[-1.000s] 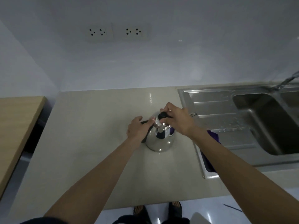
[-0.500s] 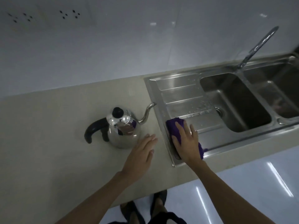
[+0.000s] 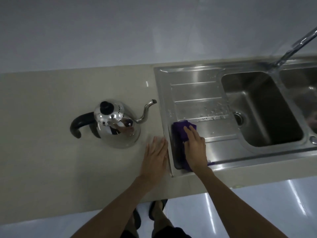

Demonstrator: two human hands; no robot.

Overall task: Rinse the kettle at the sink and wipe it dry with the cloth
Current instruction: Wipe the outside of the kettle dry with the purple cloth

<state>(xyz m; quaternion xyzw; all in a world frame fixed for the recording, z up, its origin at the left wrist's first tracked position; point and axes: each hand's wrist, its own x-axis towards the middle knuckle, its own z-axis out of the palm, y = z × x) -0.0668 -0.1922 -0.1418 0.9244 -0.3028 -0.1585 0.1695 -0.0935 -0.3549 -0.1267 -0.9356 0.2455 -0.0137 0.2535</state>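
A shiny steel kettle (image 3: 118, 127) with a black handle, black lid knob and thin curved spout stands upright on the beige counter (image 3: 51, 134), spout toward the sink. A purple cloth (image 3: 181, 129) lies on the sink's drainboard (image 3: 197, 93) near its left rim. My right hand (image 3: 195, 146) lies flat on the cloth with its fingers spread over it, covering most of it. My left hand (image 3: 155, 157) rests flat on the counter between the kettle and the sink rim, fingers together and extended, holding nothing.
The steel sink has a deep left basin (image 3: 262, 107) with a drain, and a second basin (image 3: 301, 93) at the far right. A tap (image 3: 295, 47) slants over them from the back. Water drops lie on the drainboard. A white wall runs behind the counter.
Both hands left the kettle's lid. My right hand moved onto the purple cloth on the drainboard, my left came down flat on the counter. The view swung right toward the sink.
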